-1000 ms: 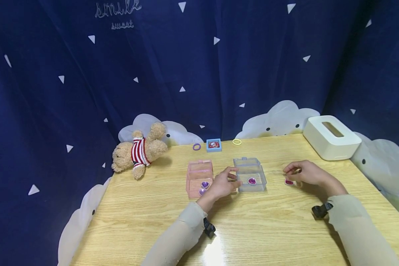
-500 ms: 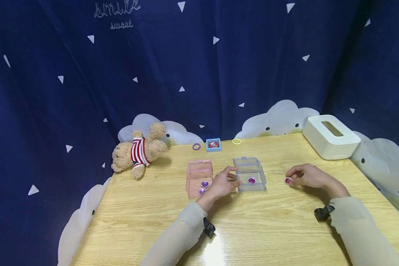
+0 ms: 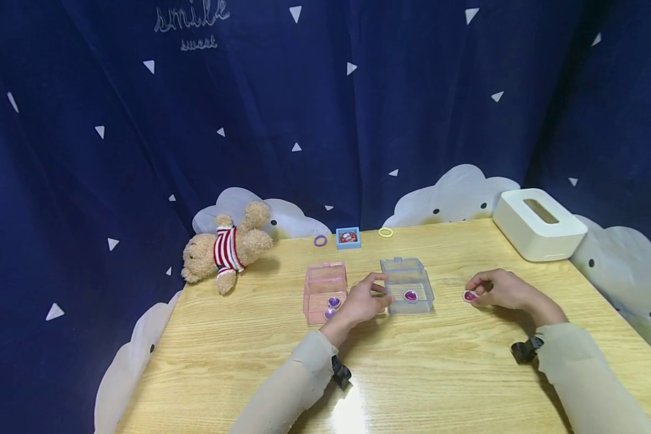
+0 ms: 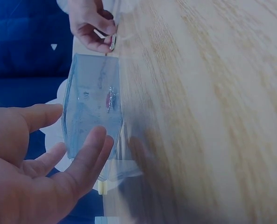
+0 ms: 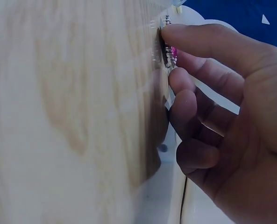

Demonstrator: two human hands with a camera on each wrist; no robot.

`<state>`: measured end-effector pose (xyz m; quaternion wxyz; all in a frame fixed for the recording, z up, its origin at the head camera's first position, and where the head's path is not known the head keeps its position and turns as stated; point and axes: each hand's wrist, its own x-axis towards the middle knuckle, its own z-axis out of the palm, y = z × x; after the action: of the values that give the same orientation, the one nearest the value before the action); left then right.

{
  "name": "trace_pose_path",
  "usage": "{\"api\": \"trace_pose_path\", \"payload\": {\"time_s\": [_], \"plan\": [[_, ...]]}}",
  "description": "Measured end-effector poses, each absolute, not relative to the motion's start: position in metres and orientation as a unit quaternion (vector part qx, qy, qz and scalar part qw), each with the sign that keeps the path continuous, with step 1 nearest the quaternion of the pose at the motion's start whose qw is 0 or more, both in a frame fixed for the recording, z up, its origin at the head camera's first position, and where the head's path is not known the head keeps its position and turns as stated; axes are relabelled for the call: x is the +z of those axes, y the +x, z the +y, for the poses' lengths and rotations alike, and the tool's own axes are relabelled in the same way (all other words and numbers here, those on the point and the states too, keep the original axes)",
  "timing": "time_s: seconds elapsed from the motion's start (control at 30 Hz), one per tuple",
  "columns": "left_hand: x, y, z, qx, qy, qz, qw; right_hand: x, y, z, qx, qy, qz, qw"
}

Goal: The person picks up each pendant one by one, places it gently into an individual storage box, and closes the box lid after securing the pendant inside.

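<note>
My right hand [image 3: 506, 290] pinches a pink gem [image 3: 470, 295] with a silvery beaded edge between thumb and finger, low over the table. In the right wrist view the gem [image 5: 174, 55] is tilted on edge and partly hidden by the thumb. My left hand [image 3: 361, 299] is spread at the left side of an opened clear blue box [image 3: 412, 306], its fingertips at the wall. A second pink gem [image 3: 410, 296] lies in that box. Left of it, two purple gems [image 3: 333, 302] lie in an opened clear pink box [image 3: 316, 307], partly covered by my left hand.
A teddy bear [image 3: 229, 248] in a striped shirt lies at the back left. Along the back edge are a purple ring [image 3: 320, 240], a small blue square box [image 3: 348, 238] and a yellow ring [image 3: 386, 232]. A white tissue box [image 3: 539, 226] stands at the back right.
My right hand has lowered slightly onto the pink gem on the table, and its thumb and finger have come together on it. The left hand has stayed at the blue box.
</note>
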<state>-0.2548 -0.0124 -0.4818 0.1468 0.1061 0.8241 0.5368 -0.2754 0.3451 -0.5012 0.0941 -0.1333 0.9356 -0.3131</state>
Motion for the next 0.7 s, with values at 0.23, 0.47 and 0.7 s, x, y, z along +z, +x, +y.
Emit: {"api": "trace_pose_path", "payload": {"time_s": [0.23,0.47,0.7], "plan": [[-0.4813,-0.2537,-0.0126,0.532,0.106,0.827,0.146,-0.4999,-0.2735,0.3438,-0.312,-0.137,0.935,0.096],[-0.4814,-0.2540,-0.0134,0.531,0.108,0.827,0.149,-0.4991,-0.2725,0.3421,-0.300,-0.145,0.939,0.083],[-0.4808,-0.2539,-0.0138,0.534,0.109,0.825,0.149,-0.4995,-0.2734,0.3432,-0.304,-0.135,0.940,0.080]]}}
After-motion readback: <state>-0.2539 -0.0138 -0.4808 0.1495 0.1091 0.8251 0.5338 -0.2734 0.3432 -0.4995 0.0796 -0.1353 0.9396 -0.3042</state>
